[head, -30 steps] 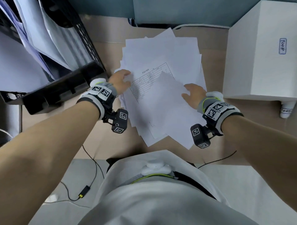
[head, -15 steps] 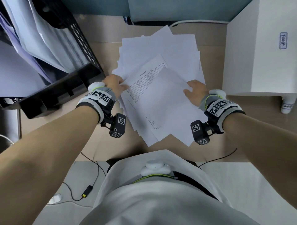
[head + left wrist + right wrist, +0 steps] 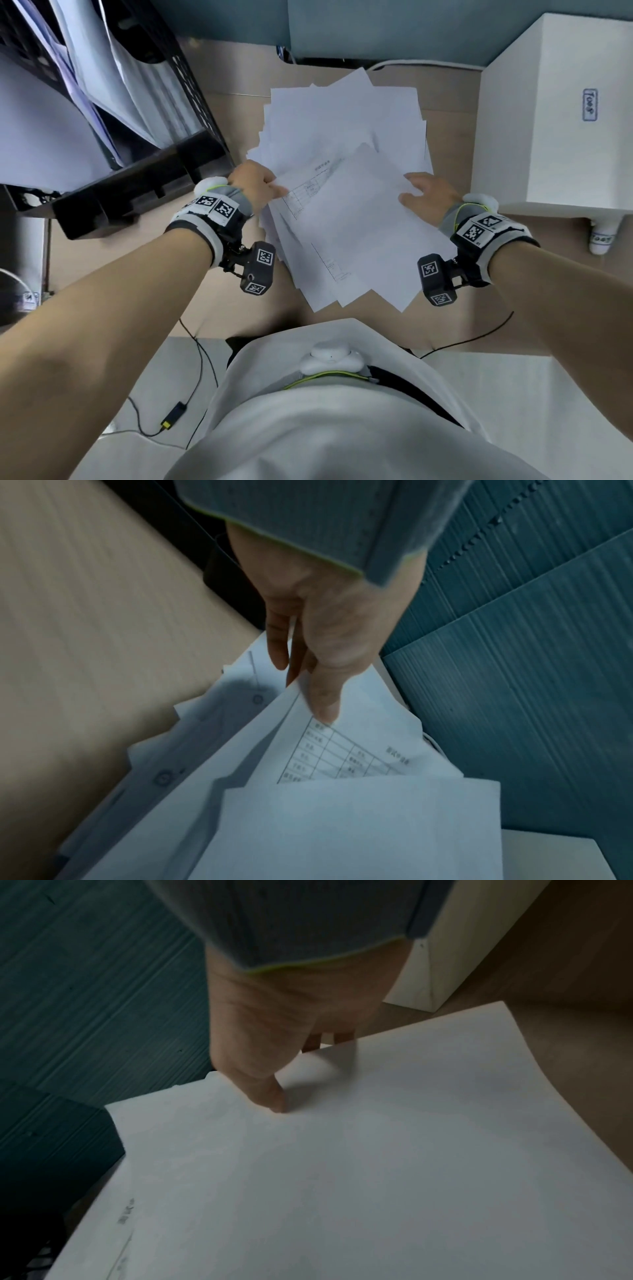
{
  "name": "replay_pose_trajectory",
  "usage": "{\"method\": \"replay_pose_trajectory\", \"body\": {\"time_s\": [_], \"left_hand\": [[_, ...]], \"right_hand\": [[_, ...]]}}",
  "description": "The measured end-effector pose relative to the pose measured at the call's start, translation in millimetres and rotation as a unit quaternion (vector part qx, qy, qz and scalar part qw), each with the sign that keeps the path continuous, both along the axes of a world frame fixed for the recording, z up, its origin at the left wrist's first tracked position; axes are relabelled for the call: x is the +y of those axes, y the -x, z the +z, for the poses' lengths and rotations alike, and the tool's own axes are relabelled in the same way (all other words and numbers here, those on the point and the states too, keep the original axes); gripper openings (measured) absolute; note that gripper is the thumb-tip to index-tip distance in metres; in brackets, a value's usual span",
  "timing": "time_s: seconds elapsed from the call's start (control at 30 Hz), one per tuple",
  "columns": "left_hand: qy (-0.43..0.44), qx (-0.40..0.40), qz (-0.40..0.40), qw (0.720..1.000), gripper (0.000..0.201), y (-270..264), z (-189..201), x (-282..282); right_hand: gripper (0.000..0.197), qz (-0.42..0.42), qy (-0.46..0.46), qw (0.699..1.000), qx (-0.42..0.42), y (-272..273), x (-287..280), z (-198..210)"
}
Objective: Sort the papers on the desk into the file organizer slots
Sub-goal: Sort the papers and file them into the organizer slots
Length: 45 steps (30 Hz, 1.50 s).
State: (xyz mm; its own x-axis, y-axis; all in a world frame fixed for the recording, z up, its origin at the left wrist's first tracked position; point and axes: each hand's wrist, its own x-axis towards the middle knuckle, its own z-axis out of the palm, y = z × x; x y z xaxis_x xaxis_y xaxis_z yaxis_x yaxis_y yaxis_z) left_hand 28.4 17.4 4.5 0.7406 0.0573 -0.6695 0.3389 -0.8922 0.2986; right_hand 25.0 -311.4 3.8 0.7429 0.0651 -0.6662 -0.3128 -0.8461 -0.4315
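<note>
The left hand [image 3: 251,186] kept a narrow grip, thumb over and fingers under the edge of a white printed sheet bearing a table [image 3: 346,753]. The right hand [image 3: 428,198] pinched the far edge of a blank white top sheet [image 3: 359,1164], thumb on top. Both sheets lay on the fanned pile of white papers [image 3: 342,120] on the beige wooden tabletop [image 3: 233,308]. The black mesh file organizer [image 3: 137,185], already holding sheets, stood to the left, a white box [image 3: 548,137] to the right, a teal partition [image 3: 531,669] behind. Only the left wrist view showed the table's cells clearly.
</note>
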Motion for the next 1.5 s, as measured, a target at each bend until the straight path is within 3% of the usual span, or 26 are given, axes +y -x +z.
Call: {"method": "replay_pose_trajectory", "body": {"time_s": [0.1, 0.2, 0.4, 0.47, 0.5, 0.57, 0.67, 0.7, 0.8, 0.9, 1.0, 1.07, 1.17, 1.23, 1.37, 1.5], "left_hand": [[0.07, 0.002, 0.01, 0.997, 0.037, -0.4, -3.4, 1.6], [0.091, 0.003, 0.036, 0.995, 0.049, 1.6, -4.7, 3.0], [0.1, -0.039, 0.103, 0.989, 0.047, -5.7, -1.9, 5.8], [0.089, -0.073, 0.127, 0.985, 0.044, -11.2, -0.5, 10.7], [0.087, -0.09, 0.14, 0.982, 0.042, -14.1, 0.6, 13.3], [0.09, -0.116, 0.166, 0.975, 0.039, -17.8, 2.9, 18.5], [0.11, -0.141, 0.187, 0.966, 0.031, -19.2, 11.4, 23.5], [0.119, -0.153, 0.19, 0.962, 0.029, -18.0, 17.0, 23.9], [0.18, -0.217, 0.22, 0.934, 0.014, -18.5, 39.6, 22.4], [0.293, -0.286, 0.268, 0.872, 0.015, -18.5, 74.7, 12.2], [0.355, -0.304, 0.203, 0.86, 0.018, -14.4, 107.8, -7.6], [0.352, -0.284, 0.097, 0.887, 0.018, -2.6, 118.4, -22.1], [0.279, -0.173, -0.102, 0.939, 0.022, 20.0, 103.9, -36.6], [0.237, -0.099, -0.175, 0.95, 0.022, 38.4, 84.7, -42.0], [0.203, -0.039, -0.221, 0.953, 0.021, 65.8, 64.2, -44.6], [0.207, -0.021, -0.233, 0.95, 0.019, 73.5, 60.5, -41.8]], "right_hand": [[0.045, 0.011, -0.035, 0.999, 0.006, -3.9, 8.6, 3.8], [0.016, 0.022, -0.037, 0.999, 0.005, -5.1, 18.3, 5.2], [0.03, 0.023, 0.047, 0.998, 0.02, -6.8, 19.7, -2.7], [0.022, 0.02, 0.091, 0.995, 0.036, -8.4, 13.9, -2.0], [0.018, 0.009, 0.106, 0.994, 0.034, -8.7, 9.5, -1.7], [0.036, -0.038, 0.133, 0.99, 0.023, -7.8, 0.8, -2.2], [0.022, -0.107, 0.143, 0.984, 0.014, -6.4, -3.5, 4.1], [0.036, -0.125, 0.147, 0.981, 0.003, -5.4, -3.8, 5.7], [0.041, -0.197, 0.122, 0.972, -0.031, -4.6, 3.6, 20.9], [0.013, -0.245, 0.065, 0.965, -0.059, 2.3, 14.5, 34.7], [0.013, -0.293, -0.015, 0.955, -0.053, 9.1, 24.5, 39.9], [0.017, -0.334, -0.088, 0.938, -0.023, 18.1, 33.9, 47.2], [0.009, -0.398, -0.215, 0.89, 0.059, 36.8, 44.4, 50.4], [0.017, -0.413, -0.244, 0.873, 0.09, 51.4, 48.4, 50.1], [0.024, -0.406, -0.26, 0.868, 0.121, 75.5, 48.2, 50.4], [0.019, -0.408, -0.265, 0.866, 0.115, 86.9, 45.4, 42.9]]}}
